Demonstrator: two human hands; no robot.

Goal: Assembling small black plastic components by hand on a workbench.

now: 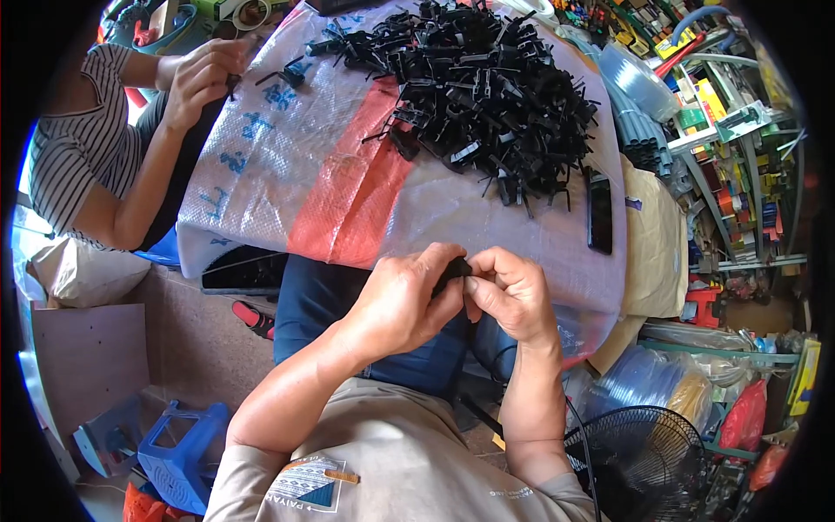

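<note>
Close together above my lap, both hands work on one small black plastic part [451, 273]. My left hand [409, 291] wraps round it, its fingers covering most of the part. Thumb and forefinger of my right hand [511, 291] pinch at its right end; whether they hold a separate tiny piece is hidden. Just beyond my hands is a table covered with a white and red woven plastic sheet [348, 196]. On it lies a large heap of similar black plastic parts [496, 96] with thin prongs sticking out.
A black phone [600, 213] lies at the table's right edge. Left, a co-worker's hands [204, 80] hold something small and dark. A blue plastic stool [184, 452] stands at lower left, a black fan [639, 461] at lower right. Crowded shelves [739, 174] line the right side.
</note>
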